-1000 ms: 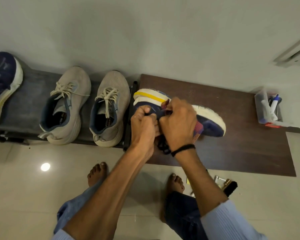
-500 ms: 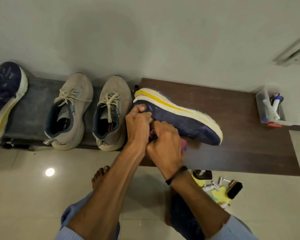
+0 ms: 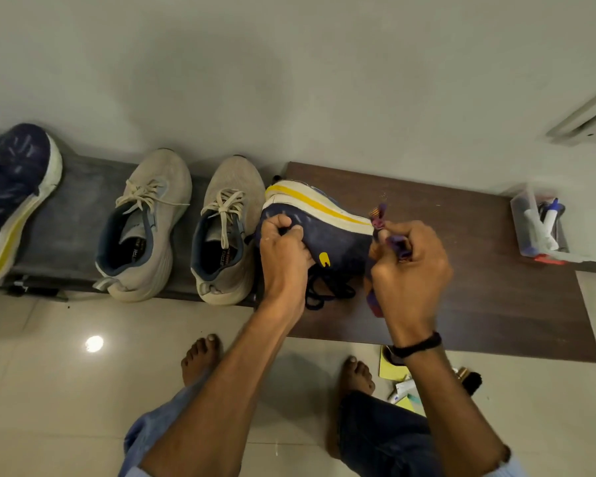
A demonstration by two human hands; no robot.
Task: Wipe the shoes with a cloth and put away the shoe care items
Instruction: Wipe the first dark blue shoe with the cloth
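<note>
While it lies tipped on its side on the dark brown wooden board point(image 3: 479, 287), the dark blue running shoe with a white and yellow sole point(image 3: 334, 242) is held by both hands. Its sole points to the wall, and its black laces point(image 3: 327, 294) hang down onto the board. The left hand point(image 3: 283, 256) grips the shoe's left end, with fingers and thumb curled over the blue top part. The right hand point(image 3: 410, 277) is at the shoe's right end and hides that part. Its fingers are curled tight round a purple wiping cloth point(image 3: 394, 241). A bit of the cloth pokes up beside the white edge of the sole. A thin black band point(image 3: 417, 344) goes round the right wrist.

Just left of the blue shoe stands a grey lace-up shoe point(image 3: 224, 228), and a second grey lace-up shoe point(image 3: 141, 225) stands beside it. Both are on a dark grey low stand point(image 3: 73, 201). Another dark blue shoe point(image 3: 11, 194) lies at the stand's far left end. By the board's far right corner sits a clear plastic box point(image 3: 530, 215) with white tubes point(image 3: 539, 232) inside. On the pale tiled floor point(image 3: 49, 390), near the right arm, lie a yellow pad point(image 3: 389, 370), a small black brush point(image 3: 472, 382) and a little white tube point(image 3: 401, 389).
</note>
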